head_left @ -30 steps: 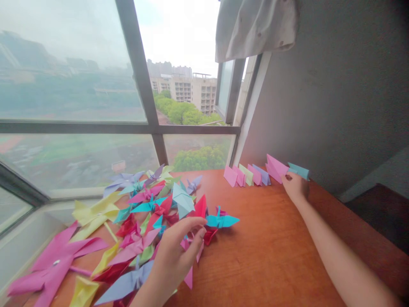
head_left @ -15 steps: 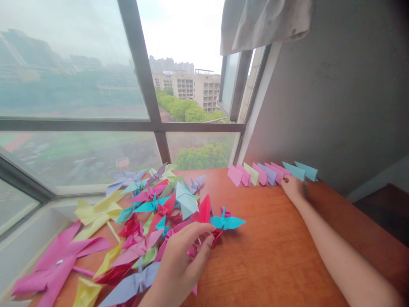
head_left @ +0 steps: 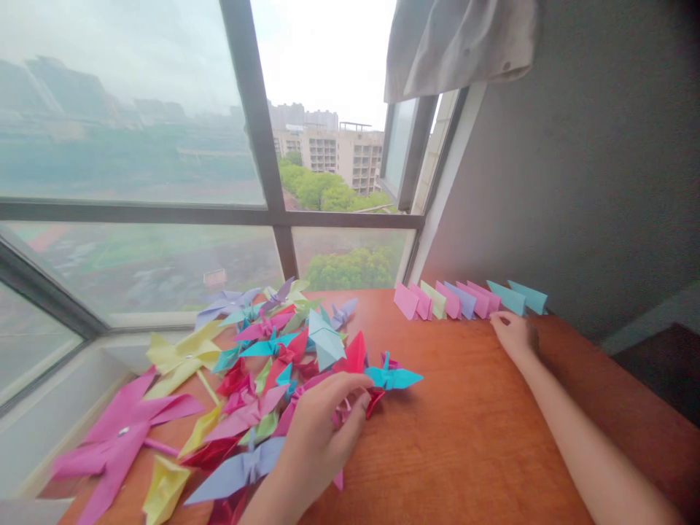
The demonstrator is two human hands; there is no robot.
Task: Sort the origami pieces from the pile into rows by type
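My left hand (head_left: 322, 430) hovers at the right edge of a heap of folded paper cranes, thumb and forefinger curved close with a small gap between them. A bright blue crane (head_left: 394, 377) lies just beyond its fingertips, and a periwinkle crane (head_left: 240, 470) beside its wrist. At the far right, my right hand (head_left: 512, 334) has its fingers drawn together at the lower corner of a pink folded paper piece (head_left: 488, 299). Whether anything is pinched there is hidden. That piece belongs to a slanted row with a pale green piece (head_left: 434, 299) and light blue pieces (head_left: 508, 297).
A magenta pinwheel (head_left: 117, 445) and a yellow pinwheel (head_left: 183, 357) lie left of the cranes. The wooden tabletop (head_left: 437, 437) meets a window (head_left: 235, 215) behind and a grey wall (head_left: 547, 182) at right. A grey curtain (head_left: 459, 44) hangs above.
The view has swung slightly, so the heap appears further right. My right hand has eased slightly down from the row. My left hand keeps nearly the same pose over the heap.
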